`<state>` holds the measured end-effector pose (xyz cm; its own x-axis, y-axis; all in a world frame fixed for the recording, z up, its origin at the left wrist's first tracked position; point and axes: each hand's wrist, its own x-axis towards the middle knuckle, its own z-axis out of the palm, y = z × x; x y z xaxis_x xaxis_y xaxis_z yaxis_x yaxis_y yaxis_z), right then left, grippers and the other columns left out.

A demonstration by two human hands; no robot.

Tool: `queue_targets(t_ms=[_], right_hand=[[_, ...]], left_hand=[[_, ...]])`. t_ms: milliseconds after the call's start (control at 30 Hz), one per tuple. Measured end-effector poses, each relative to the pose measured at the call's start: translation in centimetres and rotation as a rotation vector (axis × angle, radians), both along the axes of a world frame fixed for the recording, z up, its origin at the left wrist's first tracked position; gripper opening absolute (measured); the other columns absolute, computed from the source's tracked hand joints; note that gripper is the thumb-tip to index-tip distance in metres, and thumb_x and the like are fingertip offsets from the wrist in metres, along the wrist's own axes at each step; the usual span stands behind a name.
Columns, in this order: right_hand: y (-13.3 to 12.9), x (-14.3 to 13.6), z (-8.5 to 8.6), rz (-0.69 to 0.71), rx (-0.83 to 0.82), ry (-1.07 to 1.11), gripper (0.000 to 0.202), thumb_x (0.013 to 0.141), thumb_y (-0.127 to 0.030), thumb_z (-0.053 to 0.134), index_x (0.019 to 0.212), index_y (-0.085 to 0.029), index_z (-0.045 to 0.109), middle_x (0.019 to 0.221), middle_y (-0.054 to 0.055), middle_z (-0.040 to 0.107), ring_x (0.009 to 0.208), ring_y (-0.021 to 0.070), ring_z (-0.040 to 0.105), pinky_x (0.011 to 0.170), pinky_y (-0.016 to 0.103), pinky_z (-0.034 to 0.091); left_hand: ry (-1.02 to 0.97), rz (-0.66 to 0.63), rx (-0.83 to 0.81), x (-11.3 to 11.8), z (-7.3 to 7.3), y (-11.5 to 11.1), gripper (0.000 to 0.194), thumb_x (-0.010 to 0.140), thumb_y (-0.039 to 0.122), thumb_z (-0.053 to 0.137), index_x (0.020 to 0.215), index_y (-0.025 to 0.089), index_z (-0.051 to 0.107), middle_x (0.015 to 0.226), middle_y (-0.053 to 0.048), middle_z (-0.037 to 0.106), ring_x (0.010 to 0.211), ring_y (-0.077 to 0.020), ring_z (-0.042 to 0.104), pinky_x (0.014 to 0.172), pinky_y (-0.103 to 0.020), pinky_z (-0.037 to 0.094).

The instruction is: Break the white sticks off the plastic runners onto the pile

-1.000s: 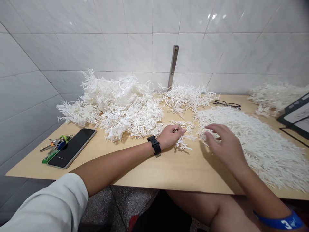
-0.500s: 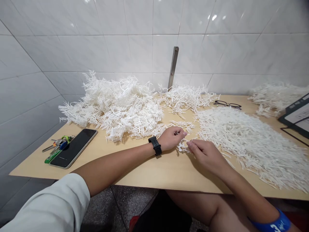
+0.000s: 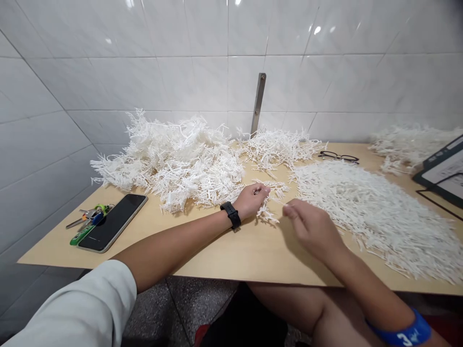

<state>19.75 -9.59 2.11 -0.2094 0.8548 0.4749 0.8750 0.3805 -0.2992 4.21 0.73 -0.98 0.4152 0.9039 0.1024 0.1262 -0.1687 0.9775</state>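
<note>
My left hand [image 3: 251, 199], a black watch on its wrist, is closed on a white branched plastic sprig [image 3: 267, 215] whose twigs hang below the fingers. To its right, my right hand [image 3: 314, 227] has thumb and forefinger pinched together. A thin, blurred white strand runs toward that fingertip pinch from the left hand; where it ends is hard to make out. Both hands are just above the tan tabletop [image 3: 217, 255]. Beyond the left hand rises a tangled heap of white branched sprigs [image 3: 181, 159]. Loose short white pieces form a wide, flatter pile [image 3: 369, 212] on the right.
A phone [image 3: 114, 222] and a bunch of keys [image 3: 87, 219] lie at the left. Eyeglasses [image 3: 338, 156] rest behind the right pile. A smaller white heap [image 3: 280, 144] sits by an upright metal bar [image 3: 258, 103]. A dark-framed panel [image 3: 443, 173] stands far right, before the tiled wall.
My hands have moved apart: the left shifted slightly left and away with the sprig, the right slightly right. The gap between them is wider, with a thin strand across it.
</note>
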Motion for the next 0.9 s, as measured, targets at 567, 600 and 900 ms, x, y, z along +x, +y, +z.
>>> queue_targets(t_ms=[567,600,900], right_hand=[[1.3,1.1,0.0,-0.066,-0.373,0.301,0.039,0.088,-0.055,0.049,0.088,-0.02,0.067,0.066,0.001,0.065,0.059,0.0169,0.056,0.056,0.027,0.038],[1.4,0.9,-0.2,-0.041,-0.394,0.289,0.038,0.089,-0.054,0.048,0.083,-0.02,0.065,0.064,0.0,0.063,0.058,0.0163,0.054,0.055,0.027,0.036],[-0.4,-0.4,-0.2,0.2,-0.342,0.162,0.044,0.097,-0.039,0.038,0.057,-0.02,0.039,0.051,-0.001,0.047,0.049,0.0122,0.043,0.054,0.027,0.028]], left_hand=[[0.065,-0.143,0.116,0.0,1.3,-1.2,0.035,0.087,0.045,0.05,0.068,0.016,0.05,0.061,0.004,0.044,0.06,-0.0098,0.039,0.061,-0.024,0.031],[0.076,-0.154,0.136,-0.1,1.3,-1.2,0.035,0.088,0.044,0.049,0.068,0.015,0.05,0.062,0.004,0.044,0.061,-0.01,0.039,0.061,-0.024,0.032],[0.129,-0.111,0.243,0.4,0.2,-1.2,0.032,0.089,0.033,0.047,0.062,0.016,0.042,0.061,0.004,0.039,0.062,-0.0105,0.037,0.061,-0.025,0.03]])
